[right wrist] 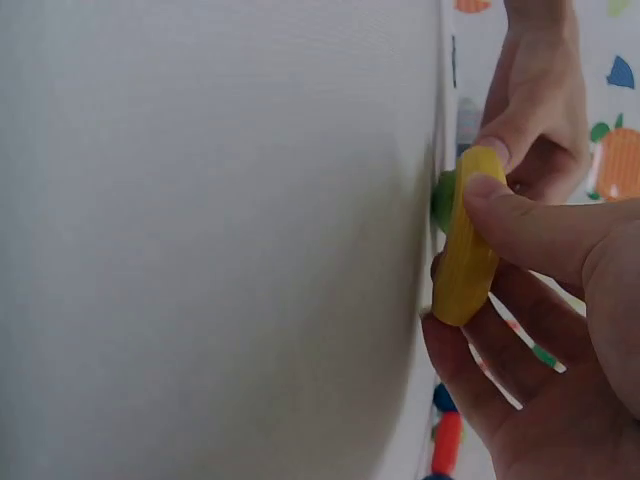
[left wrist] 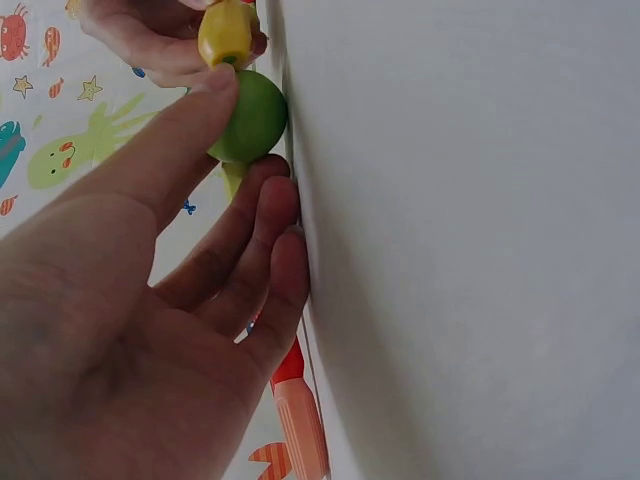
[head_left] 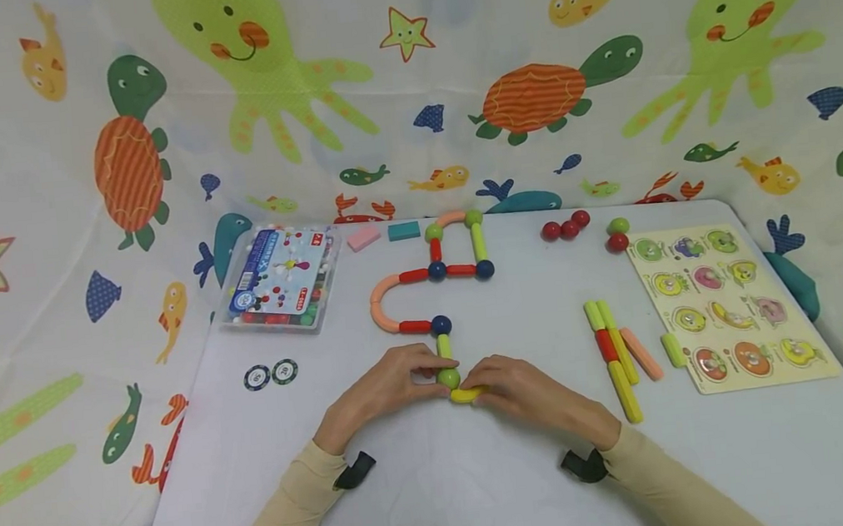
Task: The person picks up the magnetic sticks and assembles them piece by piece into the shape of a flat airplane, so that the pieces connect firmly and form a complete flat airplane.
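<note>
On the white table (head_left: 442, 495), the left hand (head_left: 390, 380) pinches a green ball (head_left: 448, 377) at the end of a lime rod (head_left: 444, 345); the right hand (head_left: 526, 387) grips a curved yellow piece (head_left: 465, 395) beside the ball

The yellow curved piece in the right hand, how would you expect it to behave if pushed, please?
The yellow curved piece is probably stiff, as it shows no sag in the pinch of the right hand. Short and slim, it is likely light. Its bowed shape would probably make it rock or swivel rather than roll far.
</note>
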Available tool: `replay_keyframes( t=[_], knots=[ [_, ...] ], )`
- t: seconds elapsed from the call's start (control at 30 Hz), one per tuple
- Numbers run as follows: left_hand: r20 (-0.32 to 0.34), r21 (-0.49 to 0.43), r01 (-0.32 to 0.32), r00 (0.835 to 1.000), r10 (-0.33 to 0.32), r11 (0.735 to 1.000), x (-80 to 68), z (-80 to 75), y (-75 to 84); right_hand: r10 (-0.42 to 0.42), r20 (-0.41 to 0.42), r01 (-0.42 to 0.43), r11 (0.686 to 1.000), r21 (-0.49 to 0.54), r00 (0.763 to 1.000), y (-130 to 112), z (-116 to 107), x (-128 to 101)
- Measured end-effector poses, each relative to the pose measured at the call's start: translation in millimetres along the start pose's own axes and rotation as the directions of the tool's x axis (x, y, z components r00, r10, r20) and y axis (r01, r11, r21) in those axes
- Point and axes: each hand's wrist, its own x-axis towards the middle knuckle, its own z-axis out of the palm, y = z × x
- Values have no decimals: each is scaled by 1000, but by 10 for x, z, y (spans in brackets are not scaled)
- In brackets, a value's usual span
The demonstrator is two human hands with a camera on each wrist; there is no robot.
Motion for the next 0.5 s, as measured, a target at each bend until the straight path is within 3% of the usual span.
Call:
replay_keyframes(
  t=[0.5],
  knots=[
    [6,-6,-3,1000,3,1000,15,-9,5,35,-10,-35,999,-28,999,24,38,-20]
  ],
)
